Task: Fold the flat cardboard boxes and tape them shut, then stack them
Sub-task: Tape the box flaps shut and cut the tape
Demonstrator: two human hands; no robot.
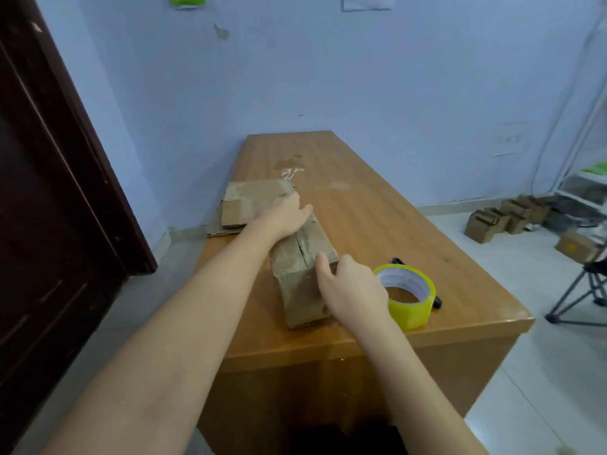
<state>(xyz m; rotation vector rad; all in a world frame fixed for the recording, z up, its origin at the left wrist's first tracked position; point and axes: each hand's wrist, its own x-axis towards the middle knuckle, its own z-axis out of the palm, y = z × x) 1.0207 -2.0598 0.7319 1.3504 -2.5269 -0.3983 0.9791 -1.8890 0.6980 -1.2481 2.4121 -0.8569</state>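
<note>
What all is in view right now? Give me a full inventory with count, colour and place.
folded box: one, brown, middle of the table, held at both ends.
flat cardboard: a small pile, exact count unclear, brown, table's left edge, beyond the box.
tape roll: one, yellow, on the table right of the box.
black object: one, mostly hidden behind the tape roll; cannot tell what it is.
table: one, orange-brown wood.
boxes on the floor: several, brown, far right by the wall.
door: one, dark brown, left.
folding chair: one, partly seen, right edge.
left hand: on the box's far end.
right hand: on the box's near right corner.
</note>
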